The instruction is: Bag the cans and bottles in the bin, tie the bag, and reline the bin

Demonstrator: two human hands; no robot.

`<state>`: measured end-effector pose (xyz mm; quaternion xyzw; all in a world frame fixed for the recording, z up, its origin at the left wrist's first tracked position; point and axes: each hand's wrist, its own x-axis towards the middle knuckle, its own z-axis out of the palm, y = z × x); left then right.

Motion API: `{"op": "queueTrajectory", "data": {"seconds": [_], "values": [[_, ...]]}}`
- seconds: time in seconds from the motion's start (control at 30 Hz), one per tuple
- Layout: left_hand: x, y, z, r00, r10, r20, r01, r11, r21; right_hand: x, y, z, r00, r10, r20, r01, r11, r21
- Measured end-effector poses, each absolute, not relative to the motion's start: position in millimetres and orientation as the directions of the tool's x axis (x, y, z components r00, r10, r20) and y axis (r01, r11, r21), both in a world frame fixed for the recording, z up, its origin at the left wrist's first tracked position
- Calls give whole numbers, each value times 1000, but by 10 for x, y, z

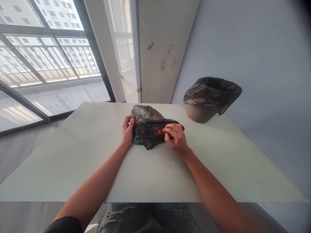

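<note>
A black plastic bag [148,132] lies on its side on the white table, its mouth toward the right; greenish and pinkish contents show faintly through its thin film. My left hand [127,129] grips the bag's left end, thumb and fingers against the plastic. At the mouth, my right hand [177,137] pinches a small orange object [160,131] with a dark, shiny end. Its exact kind does not show. That object lies against the bag's opening; whether it touches the film, I cannot tell.
On the table's far right stands a brownish bin [200,115] lined with another black bag [206,94], folded over its rim. Behind the table [73,161] are a white fridge [160,74] and a blue-grey wall. A large window is at the left.
</note>
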<state>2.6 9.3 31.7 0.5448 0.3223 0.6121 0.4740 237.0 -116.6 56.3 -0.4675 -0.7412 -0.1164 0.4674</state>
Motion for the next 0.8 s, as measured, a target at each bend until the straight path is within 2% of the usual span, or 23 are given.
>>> {"op": "queueTrajectory", "data": {"seconds": [0.1,0.2,0.3,0.4,0.53,0.63,0.8], "values": [[7,76,336,57,925,375,-183,-360,915,2322,-1152,500,-311,616,724,706,660,-258],[-8,61,348,92,892,443,-70,-438,896,2264,-1134,405,-419,658,626,692,677,-249],[-20,72,338,163,825,541,-2,-548,837,2226,-1123,337,-373,706,602,783,587,-204],[-17,90,320,240,757,608,-11,-624,781,2218,-1128,343,-303,737,604,856,489,-168],[15,66,341,335,704,626,13,-668,744,2214,-1153,428,-208,726,655,875,437,-207],[35,34,381,341,726,597,7,-637,771,2220,-1150,475,-163,708,687,864,439,-247],[24,50,381,240,815,527,-186,-494,849,2285,-1089,458,-37,683,730,903,336,-269]]}}
